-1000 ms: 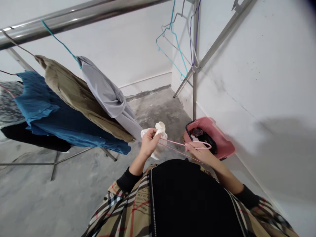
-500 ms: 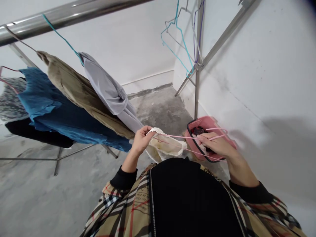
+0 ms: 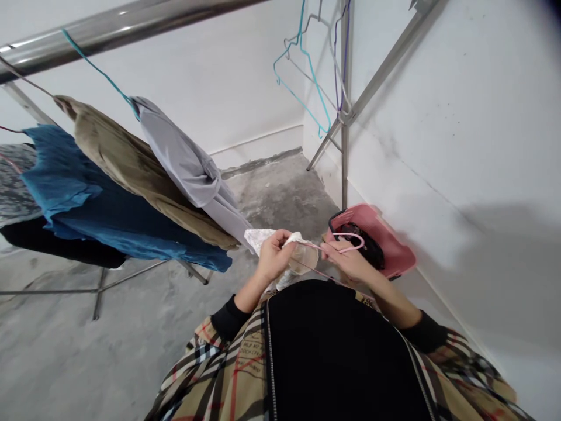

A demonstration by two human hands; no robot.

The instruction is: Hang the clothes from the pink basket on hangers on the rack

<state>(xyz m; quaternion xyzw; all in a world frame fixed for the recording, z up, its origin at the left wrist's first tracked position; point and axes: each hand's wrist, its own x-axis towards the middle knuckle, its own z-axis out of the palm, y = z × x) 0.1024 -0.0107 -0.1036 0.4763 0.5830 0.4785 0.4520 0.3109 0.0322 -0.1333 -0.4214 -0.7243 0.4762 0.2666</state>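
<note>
In front of my body, my left hand [image 3: 273, 257] pinches the edge of a white garment [image 3: 305, 259] with lacy-looking fabric. A thin pink clothes hanger [image 3: 350, 234] runs partly into the garment's opening. My right hand [image 3: 349, 260] is closed round the hanger near its hook, close to the garment's edge. The hook curves above my right fingers. The hanger's lower bar passes under my right wrist, and its far end is hidden in the cloth.
A pink basket [image 3: 397, 245] with dark cloth [image 3: 371, 250] inside stands by the right wall. Grey-lilac [image 3: 179, 155], khaki [image 3: 118, 155] and blue [image 3: 74, 175] clothes hang from a metal rail [image 3: 144, 23]. Spare hangers [image 3: 326, 111] hang near the rack's leg [image 3: 344, 169].
My right hand has moved left with the hanger, closer to my left hand, and the hanger sits further into the garment. My left hand has shifted right, and the view has turned slightly.
</note>
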